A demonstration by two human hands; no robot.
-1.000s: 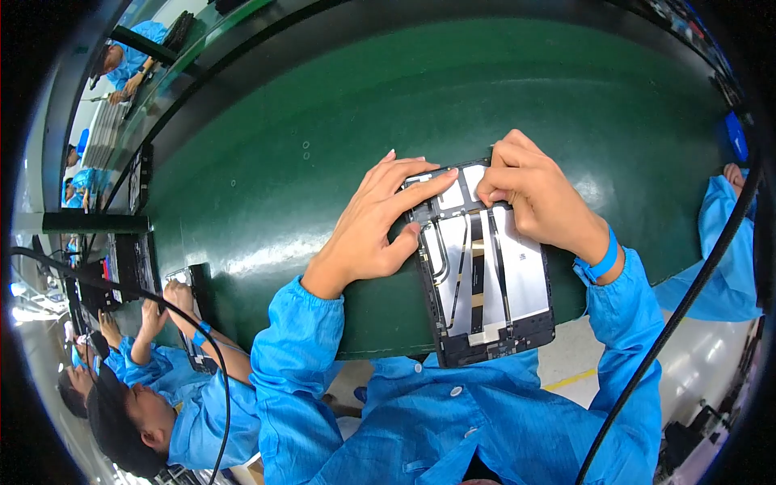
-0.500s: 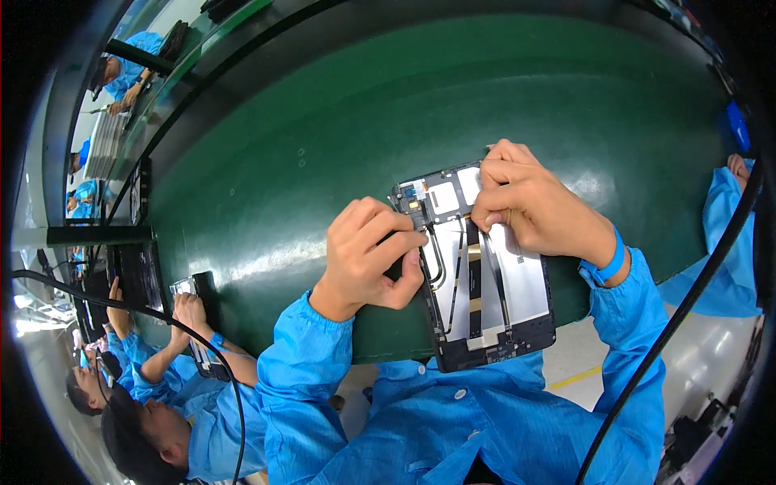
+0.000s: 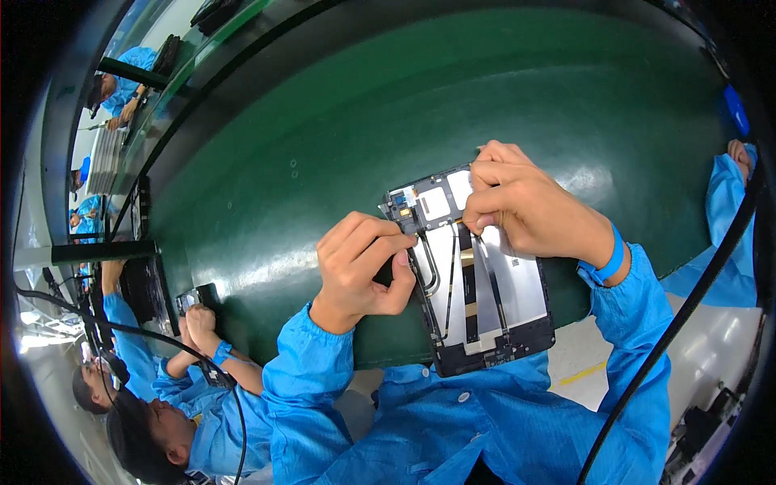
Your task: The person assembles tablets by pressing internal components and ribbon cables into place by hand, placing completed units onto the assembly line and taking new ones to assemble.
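An opened tablet [image 3: 525, 291] lies tilted near the table's front edge, its inside facing up. Silvery panels, a dark frame and several thin black cables show in it. My left hand [image 3: 356, 263] is curled at the tablet's upper left edge, with index fingertip and thumb close together against it. Over the tablet's upper middle, my right hand [image 3: 529, 198] pinches at the top end of a black ribbon cable [image 3: 493, 283]. The fingers hide the exact grip point. A small pale tip shows above the right knuckles; what it belongs to is hidden.
The green table [image 3: 323, 145] spreads ahead. At the left, a co-worker [image 3: 162, 436] handles a dark device [image 3: 194, 299] beside a black tray [image 3: 149, 291]. Another person's blue sleeve [image 3: 723, 190] is at the right. A black cable [image 3: 671, 331] crosses the right side.
The tablet and both hands have shifted slightly left in the view. My left hand sits a little lower, and the right keeps its pinch. The co-worker's hands have moved slightly.
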